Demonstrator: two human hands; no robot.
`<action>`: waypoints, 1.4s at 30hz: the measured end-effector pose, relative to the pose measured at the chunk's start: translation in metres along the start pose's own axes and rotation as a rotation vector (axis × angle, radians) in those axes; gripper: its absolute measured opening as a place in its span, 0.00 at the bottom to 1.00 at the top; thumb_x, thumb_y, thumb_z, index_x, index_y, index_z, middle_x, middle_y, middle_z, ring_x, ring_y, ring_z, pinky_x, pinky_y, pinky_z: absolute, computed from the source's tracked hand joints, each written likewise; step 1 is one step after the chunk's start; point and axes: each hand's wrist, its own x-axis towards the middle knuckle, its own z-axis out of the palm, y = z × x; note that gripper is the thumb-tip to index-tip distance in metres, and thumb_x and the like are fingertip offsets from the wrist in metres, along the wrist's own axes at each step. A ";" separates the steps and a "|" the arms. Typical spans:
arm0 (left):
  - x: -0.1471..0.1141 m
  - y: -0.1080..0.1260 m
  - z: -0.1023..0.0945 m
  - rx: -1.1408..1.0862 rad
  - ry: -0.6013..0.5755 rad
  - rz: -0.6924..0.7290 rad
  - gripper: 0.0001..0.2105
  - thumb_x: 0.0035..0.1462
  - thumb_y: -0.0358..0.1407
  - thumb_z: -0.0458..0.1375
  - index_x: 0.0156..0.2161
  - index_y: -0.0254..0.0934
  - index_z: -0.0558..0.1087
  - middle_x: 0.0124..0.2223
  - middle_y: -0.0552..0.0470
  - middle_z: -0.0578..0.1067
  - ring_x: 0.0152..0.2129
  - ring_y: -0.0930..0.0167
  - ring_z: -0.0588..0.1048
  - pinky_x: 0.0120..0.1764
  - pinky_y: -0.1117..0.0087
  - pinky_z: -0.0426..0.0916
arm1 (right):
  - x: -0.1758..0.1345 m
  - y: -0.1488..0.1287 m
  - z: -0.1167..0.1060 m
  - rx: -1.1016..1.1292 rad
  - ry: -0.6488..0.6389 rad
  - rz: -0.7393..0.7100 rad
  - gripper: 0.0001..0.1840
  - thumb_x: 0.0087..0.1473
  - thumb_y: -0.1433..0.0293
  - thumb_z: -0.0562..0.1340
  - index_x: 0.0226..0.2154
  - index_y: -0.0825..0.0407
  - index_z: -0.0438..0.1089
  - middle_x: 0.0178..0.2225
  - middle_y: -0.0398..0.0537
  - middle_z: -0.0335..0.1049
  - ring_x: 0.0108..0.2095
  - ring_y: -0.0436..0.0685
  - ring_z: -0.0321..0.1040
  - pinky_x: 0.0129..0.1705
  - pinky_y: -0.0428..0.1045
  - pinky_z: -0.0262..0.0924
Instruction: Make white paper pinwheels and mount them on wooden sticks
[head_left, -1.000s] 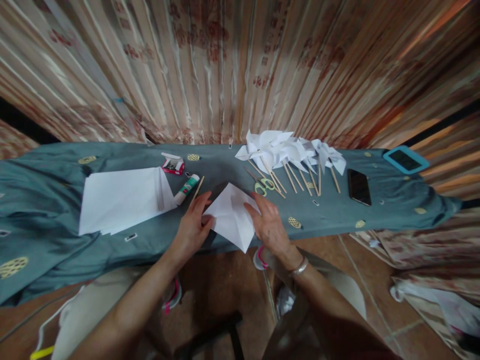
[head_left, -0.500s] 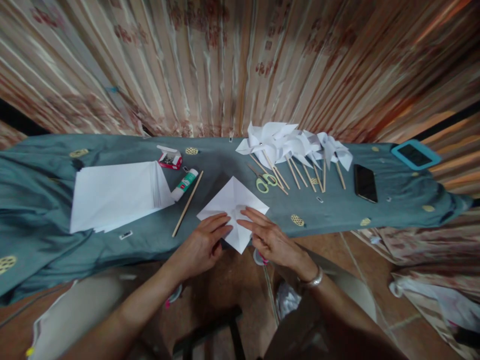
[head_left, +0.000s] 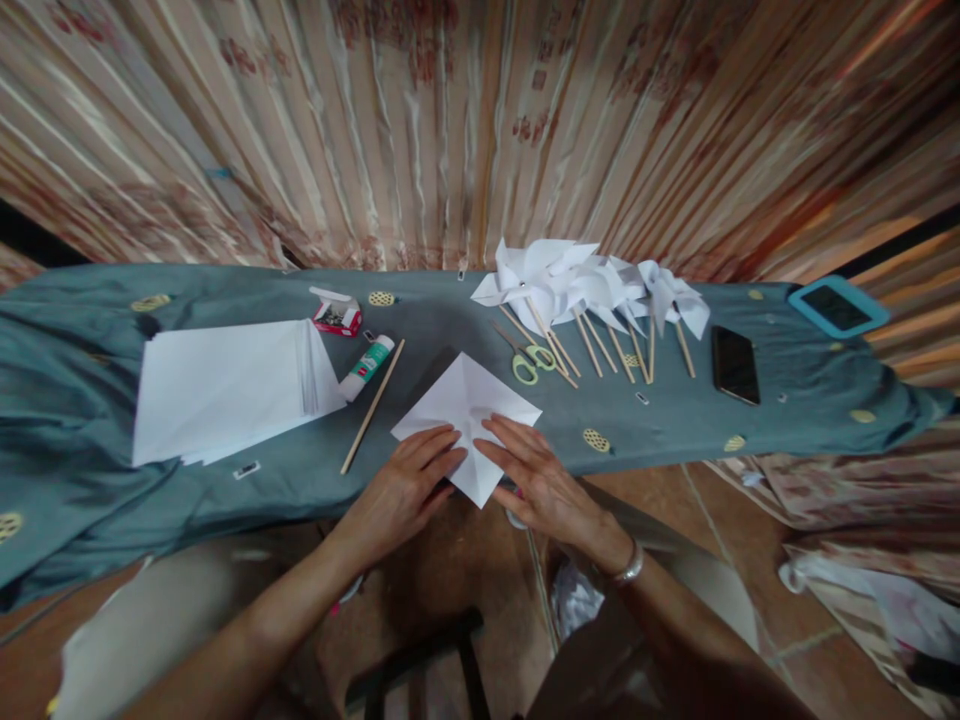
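Observation:
A square of white paper (head_left: 463, 390), creased along its diagonals, lies turned like a diamond at the near edge of the table, its lowest corner jutting past that edge. My left hand (head_left: 405, 482) rests its outstretched fingers on the paper's left side. On the right side, the fingers of my right hand (head_left: 546, 485) are spread and lie flat on the sheet. Just beyond the paper are scissors with green handles (head_left: 526, 366). A thin wooden stick (head_left: 373, 405) lies left of it, beside a glue stick (head_left: 367, 368).
Finished paper pinwheels (head_left: 540, 275) on sticks line the back. A stack of white paper (head_left: 225, 390) and a small red box of dark pins (head_left: 337, 318) are on the left. To the right lie a phone (head_left: 735, 365) and a blue-framed tablet (head_left: 840, 306). A curtain (head_left: 450, 130) hangs behind.
My right hand's fingers have straightened and flattened a little onto the paper. My left hand and the sheet have hardly moved; the view has shifted slightly.

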 end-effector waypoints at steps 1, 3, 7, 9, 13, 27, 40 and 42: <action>0.000 0.000 -0.001 0.025 0.006 0.014 0.20 0.58 0.28 0.57 0.56 0.40 0.69 0.60 0.41 0.69 0.59 0.58 0.65 0.57 0.50 0.64 | 0.000 0.001 -0.002 -0.016 0.014 0.014 0.29 0.58 0.69 0.58 0.62 0.53 0.57 0.65 0.59 0.54 0.68 0.62 0.46 0.64 0.63 0.49; 0.001 0.001 -0.004 0.081 0.016 0.037 0.21 0.58 0.28 0.57 0.56 0.38 0.68 0.60 0.40 0.69 0.61 0.58 0.63 0.59 0.49 0.63 | 0.001 0.003 -0.005 -0.051 0.048 0.039 0.30 0.59 0.66 0.58 0.63 0.51 0.55 0.66 0.58 0.53 0.68 0.63 0.44 0.65 0.65 0.45; 0.004 0.001 -0.010 0.168 0.025 0.061 0.18 0.58 0.28 0.57 0.54 0.35 0.69 0.59 0.38 0.70 0.61 0.57 0.62 0.61 0.45 0.58 | 0.000 0.010 -0.010 -0.100 0.086 0.079 0.30 0.60 0.61 0.57 0.63 0.51 0.55 0.67 0.58 0.52 0.69 0.64 0.41 0.65 0.65 0.42; 0.004 0.002 -0.011 0.186 0.020 0.061 0.16 0.59 0.29 0.57 0.52 0.35 0.70 0.58 0.39 0.71 0.60 0.57 0.63 0.61 0.45 0.57 | 0.000 0.013 -0.012 -0.116 0.095 0.101 0.30 0.60 0.61 0.58 0.62 0.51 0.56 0.67 0.59 0.51 0.69 0.64 0.40 0.65 0.64 0.43; 0.004 0.004 -0.013 0.156 0.031 0.032 0.16 0.59 0.34 0.58 0.53 0.38 0.70 0.59 0.41 0.70 0.62 0.56 0.61 0.62 0.43 0.54 | 0.000 0.016 -0.012 -0.113 0.122 0.132 0.28 0.59 0.63 0.58 0.61 0.51 0.59 0.67 0.59 0.49 0.69 0.65 0.40 0.64 0.65 0.45; 0.037 -0.023 -0.009 -0.161 0.209 -0.409 0.28 0.55 0.41 0.58 0.60 0.36 0.65 0.62 0.40 0.67 0.59 0.58 0.66 0.61 0.53 0.59 | 0.053 0.060 -0.013 -0.121 0.343 0.443 0.21 0.60 0.75 0.50 0.53 0.58 0.69 0.54 0.61 0.70 0.54 0.63 0.66 0.59 0.57 0.59; 0.051 -0.030 -0.041 -0.617 0.638 -0.610 0.28 0.45 0.35 0.62 0.54 0.38 0.71 0.55 0.43 0.75 0.54 0.57 0.72 0.57 0.53 0.64 | 0.075 0.050 -0.031 -0.340 0.025 0.635 0.18 0.61 0.73 0.54 0.52 0.57 0.66 0.46 0.60 0.75 0.46 0.61 0.71 0.47 0.49 0.59; 0.051 -0.032 -0.051 -0.684 0.750 -0.647 0.28 0.42 0.36 0.64 0.53 0.36 0.72 0.54 0.42 0.75 0.52 0.57 0.73 0.56 0.54 0.65 | 0.077 0.047 -0.033 -0.352 -0.012 0.646 0.18 0.60 0.70 0.56 0.53 0.57 0.66 0.45 0.60 0.75 0.47 0.61 0.71 0.46 0.49 0.60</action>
